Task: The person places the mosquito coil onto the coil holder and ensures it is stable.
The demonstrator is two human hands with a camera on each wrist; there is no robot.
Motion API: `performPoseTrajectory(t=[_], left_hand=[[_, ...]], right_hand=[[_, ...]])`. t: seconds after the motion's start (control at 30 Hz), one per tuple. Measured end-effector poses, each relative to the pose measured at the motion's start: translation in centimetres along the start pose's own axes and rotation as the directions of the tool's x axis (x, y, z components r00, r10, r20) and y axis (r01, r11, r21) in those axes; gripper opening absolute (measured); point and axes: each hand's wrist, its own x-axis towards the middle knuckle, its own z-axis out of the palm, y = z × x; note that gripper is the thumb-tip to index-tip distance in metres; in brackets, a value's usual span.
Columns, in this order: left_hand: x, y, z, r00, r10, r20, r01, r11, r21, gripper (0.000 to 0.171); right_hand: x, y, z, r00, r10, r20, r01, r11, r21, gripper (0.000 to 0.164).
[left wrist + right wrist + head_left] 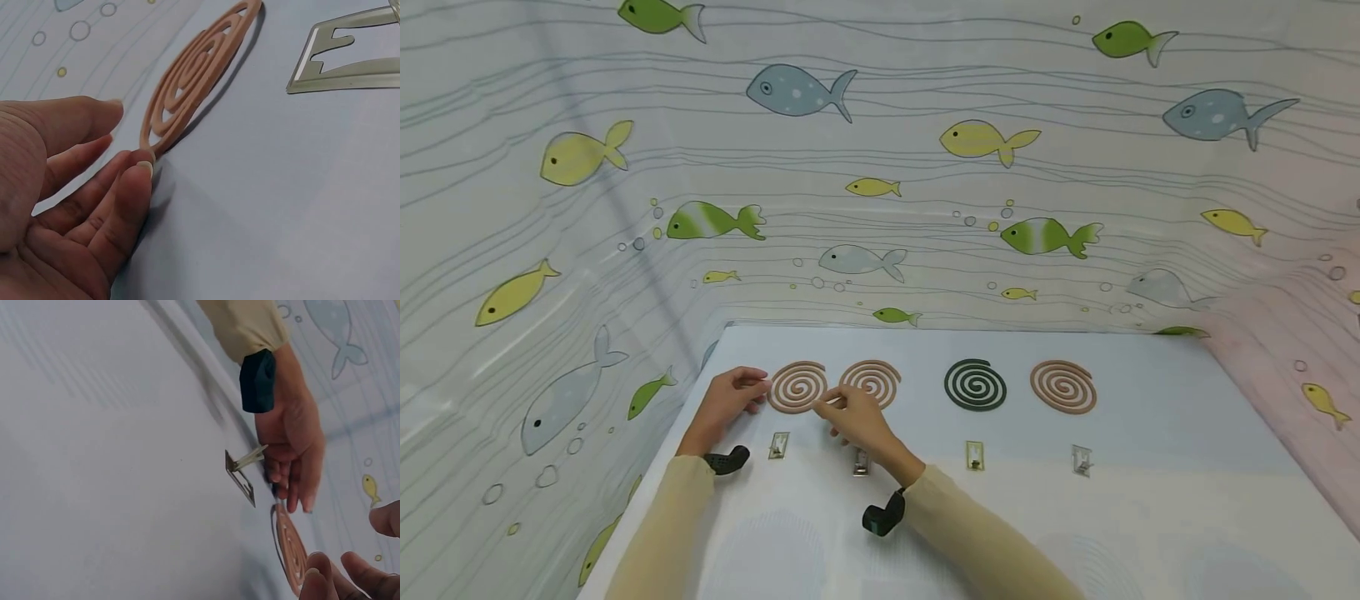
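While the person's left hand touches the leftmost brown coil with its lower fingertips, thumb spread wide | the right hand stands with thumb and fingers apart at the coil's right edge, contact unclear | coil: 1st of 4 along the white table, beyond a metal stand

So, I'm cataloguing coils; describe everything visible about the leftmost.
The leftmost coil is a matte brown spiral with gaps between turns, material uncertain. Roughly level, perhaps slightly raised, it is at the left of the white table. The left hand touches its left edge; the right hand is at its right, contact unclear.
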Motion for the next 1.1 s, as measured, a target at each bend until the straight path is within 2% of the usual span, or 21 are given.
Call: performPoseTrajectory(t=[0.37,0.57,0.83,1.1], left_hand=[[0.3,-0.2,-0.1,1.000,0.005,0.018,-0.005,1.000,0.004,0.045],[0.3,-0.2,0.0,1.000,0.000,0.005,0.000,1.000,0.011,0.042],[0.4,0.1,0.3,1.000,0.001,0.015,-0.002,0.999,0.036,0.042],[0.6,-0.1,0.1,1.000,0.006,0.016,-0.007,0.999,0.044,0.045]], right_hand=[[1.0,1.0,1.7,0.998,0.059,0.010,-0.059,0.997,0.049,0.043],[1.4,1.5,2.2,0.997,0.072,0.023,-0.074,0.995,0.064,0.047],[1.9,1.7,2.3,0.993,0.118,0.024,-0.120,0.990,0.073,0.052],[2.1,1.3,2.2,0.992,0.119,0.040,-0.121,0.990,0.068,0.056]])
